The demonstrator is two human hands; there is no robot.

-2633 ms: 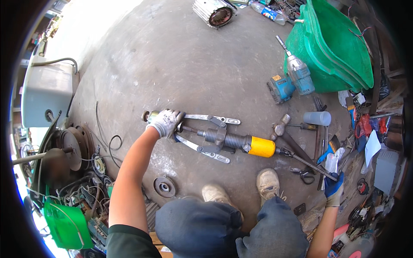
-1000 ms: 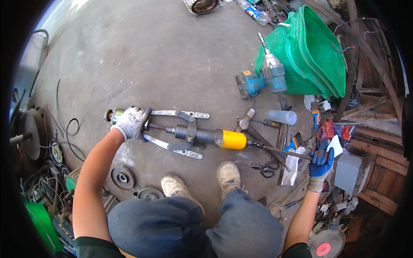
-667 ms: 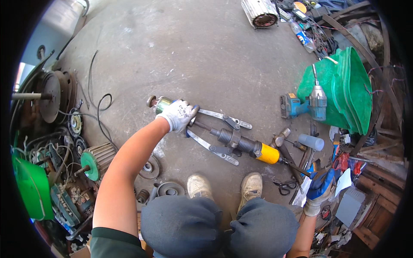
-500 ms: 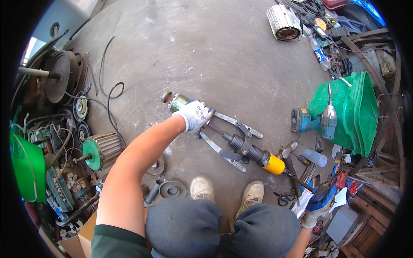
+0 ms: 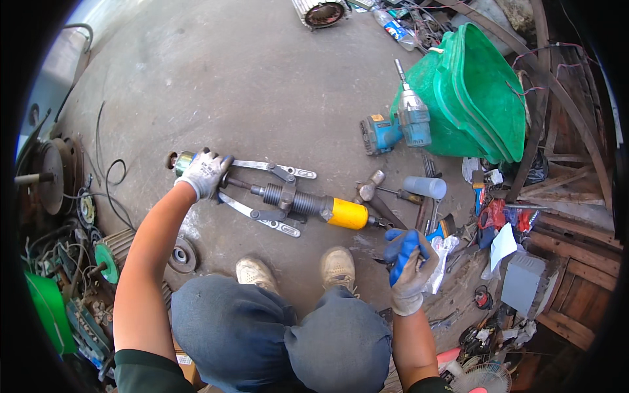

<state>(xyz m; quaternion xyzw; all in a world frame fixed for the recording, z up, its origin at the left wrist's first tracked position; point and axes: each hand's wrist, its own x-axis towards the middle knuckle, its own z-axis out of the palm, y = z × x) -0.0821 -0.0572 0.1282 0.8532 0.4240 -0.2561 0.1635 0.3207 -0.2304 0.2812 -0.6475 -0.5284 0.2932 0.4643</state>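
A hydraulic gear puller (image 5: 348, 213), with a yellow body and black threaded shank, lies over the floor in front of my feet. Its two grey jaws (image 5: 261, 215) spread to the left. My gloved left hand (image 5: 204, 171) is closed around the jaw ends and a greenish metal cylinder (image 5: 183, 161) with a round knob at its far end. My gloved right hand (image 5: 411, 262) is closed beside the puller's right end. A short dark handle runs from that end up to its fingers; the hand hides the rest.
Right of the puller lie a hammer (image 5: 370, 186), a clear plastic cup (image 5: 424, 187) and other tools. A blue cordless impact wrench (image 5: 413, 118) leans by green buckets (image 5: 452, 98). A motor housing (image 5: 319, 12) lies far ahead; a green-ended motor (image 5: 107, 263) and cables are at left.
The view has swung right, so the scene sits further left. My right hand has come up and in toward the puller's yellow end. My left hand keeps its hold.
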